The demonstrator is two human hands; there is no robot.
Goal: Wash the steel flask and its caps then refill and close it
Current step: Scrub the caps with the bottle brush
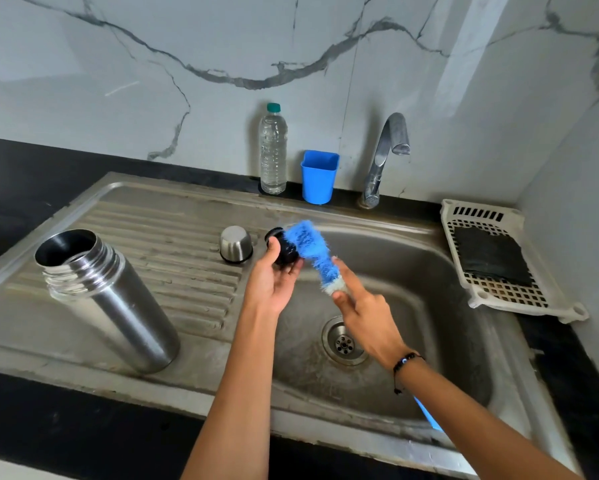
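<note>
Left hand [274,275] grips a black inner cap [284,249] at frame centre, over the left edge of the sink basin [429,306]. Right hand [364,310] holds a blue bottle brush [312,247], index finger straight along it, bristles pressed against the cap; the brush's blue handle end shows below the wrist. Steel flask [107,299] stands open and upright on the ribbed drainboard [173,237], left of frame. Steel outer cap [235,244] sits upside down on the drainboard, just left of the black cap. Upper centre: water bottle [273,150], blue cup [319,176], tap [384,157]. Right: white basket [499,261] with a dark cloth on the black bench [14,188].
</note>
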